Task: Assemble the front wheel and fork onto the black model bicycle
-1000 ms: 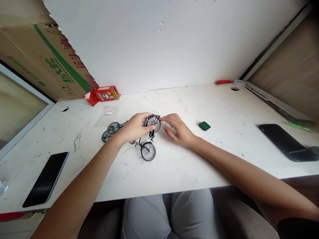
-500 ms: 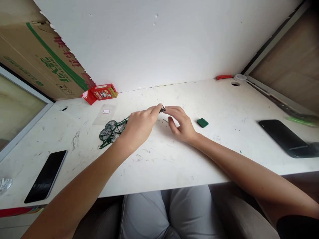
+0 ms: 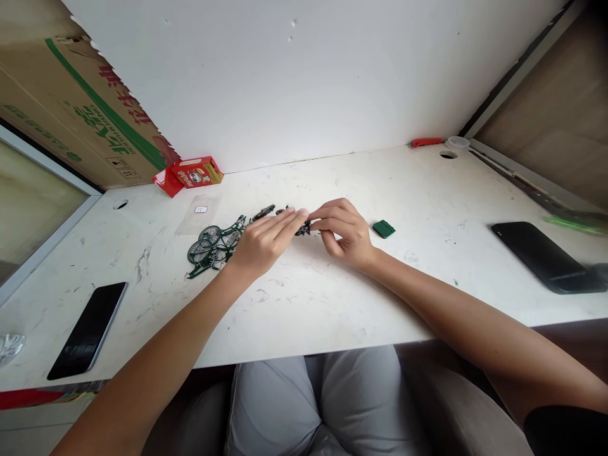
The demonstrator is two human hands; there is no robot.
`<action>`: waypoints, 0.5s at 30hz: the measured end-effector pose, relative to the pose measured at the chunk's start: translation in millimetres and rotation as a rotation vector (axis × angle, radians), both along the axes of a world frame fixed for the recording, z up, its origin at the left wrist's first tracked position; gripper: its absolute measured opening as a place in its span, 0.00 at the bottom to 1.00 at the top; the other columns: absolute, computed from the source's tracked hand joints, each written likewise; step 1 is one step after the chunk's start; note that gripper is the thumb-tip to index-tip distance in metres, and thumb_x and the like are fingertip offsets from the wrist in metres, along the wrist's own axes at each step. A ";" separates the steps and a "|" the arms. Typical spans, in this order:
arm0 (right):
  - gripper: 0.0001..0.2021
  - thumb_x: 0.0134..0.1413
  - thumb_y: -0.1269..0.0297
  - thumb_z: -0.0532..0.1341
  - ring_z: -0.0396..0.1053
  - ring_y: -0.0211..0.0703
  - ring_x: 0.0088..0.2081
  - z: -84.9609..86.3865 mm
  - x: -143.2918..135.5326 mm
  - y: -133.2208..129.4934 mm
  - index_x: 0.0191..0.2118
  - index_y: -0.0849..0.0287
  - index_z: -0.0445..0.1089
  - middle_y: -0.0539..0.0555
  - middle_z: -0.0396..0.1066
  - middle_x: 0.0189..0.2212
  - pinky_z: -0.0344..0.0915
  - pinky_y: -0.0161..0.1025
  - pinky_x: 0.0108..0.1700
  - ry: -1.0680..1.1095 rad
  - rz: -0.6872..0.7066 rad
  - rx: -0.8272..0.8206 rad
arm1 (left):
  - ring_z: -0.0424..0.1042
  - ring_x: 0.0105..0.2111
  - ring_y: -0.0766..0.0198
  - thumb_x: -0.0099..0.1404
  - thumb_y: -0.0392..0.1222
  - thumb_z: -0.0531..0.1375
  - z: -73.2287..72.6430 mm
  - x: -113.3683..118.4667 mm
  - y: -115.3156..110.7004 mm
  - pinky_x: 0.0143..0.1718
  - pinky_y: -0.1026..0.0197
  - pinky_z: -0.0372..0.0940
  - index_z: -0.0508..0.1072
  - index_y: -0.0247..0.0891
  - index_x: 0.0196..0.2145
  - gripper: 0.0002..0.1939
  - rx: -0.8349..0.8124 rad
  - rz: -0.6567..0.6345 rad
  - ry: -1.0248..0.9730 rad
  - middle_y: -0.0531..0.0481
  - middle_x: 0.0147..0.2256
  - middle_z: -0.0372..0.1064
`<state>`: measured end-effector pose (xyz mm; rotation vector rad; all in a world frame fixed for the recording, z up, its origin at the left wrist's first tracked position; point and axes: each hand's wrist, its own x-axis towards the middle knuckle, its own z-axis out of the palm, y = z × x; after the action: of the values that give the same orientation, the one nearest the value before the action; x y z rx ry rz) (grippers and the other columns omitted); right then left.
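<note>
My left hand [image 3: 263,240] is closed, its fingers pressed together and pointing right at a small black part [image 3: 303,228]. Curled in from the other side, my right hand [image 3: 348,233] has its fingertips at the same part. The fingers hide much of it. Further black pieces [image 3: 264,212] show just beyond my left knuckles. Thin green bicycle-shaped parts with spoked wheels [image 3: 209,244] lie left of my left hand, partly covered by it. A small green block [image 3: 383,228] rests on the table, right of my right hand.
A red box [image 3: 197,172] and a clear bag with a label [image 3: 199,212] are at the back left. One phone [image 3: 88,330] lies front left, a dark case-like object [image 3: 539,256] at the right. A red tool [image 3: 426,142] lies by the back wall near a round lid [image 3: 457,142].
The small black part between my hands sits lower, and more black pieces now show beyond my left hand. My right fingers have curled in more. The view has shifted slightly.
</note>
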<state>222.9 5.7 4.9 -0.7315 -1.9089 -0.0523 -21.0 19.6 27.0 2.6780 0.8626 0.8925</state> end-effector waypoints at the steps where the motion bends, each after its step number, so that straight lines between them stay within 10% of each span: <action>1: 0.18 0.55 0.78 0.58 0.75 0.54 0.43 0.0 -1.0 -0.6 0.40 0.49 0.79 0.52 0.84 0.40 0.75 0.57 0.45 -0.003 0.014 -0.006 | 0.70 0.67 0.50 0.77 0.31 0.50 -5.6 -0.8 0.7 0.69 0.42 0.64 0.71 0.41 0.68 0.26 -0.017 -0.019 0.015 0.42 0.65 0.71; 15: 0.17 0.58 0.79 0.56 0.76 0.50 0.39 -5.5 8.6 10.3 0.32 0.52 0.79 0.52 0.81 0.33 0.73 0.52 0.44 0.166 -0.102 -0.216 | 0.71 0.66 0.54 0.77 0.29 0.51 -31.3 -15.0 11.6 0.69 0.45 0.66 0.78 0.40 0.61 0.23 0.001 -0.055 0.064 0.43 0.63 0.72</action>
<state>231.5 16.0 -0.6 -0.9487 -1.7346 0.1486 -36.0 31.1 -4.3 2.7309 0.7976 0.7994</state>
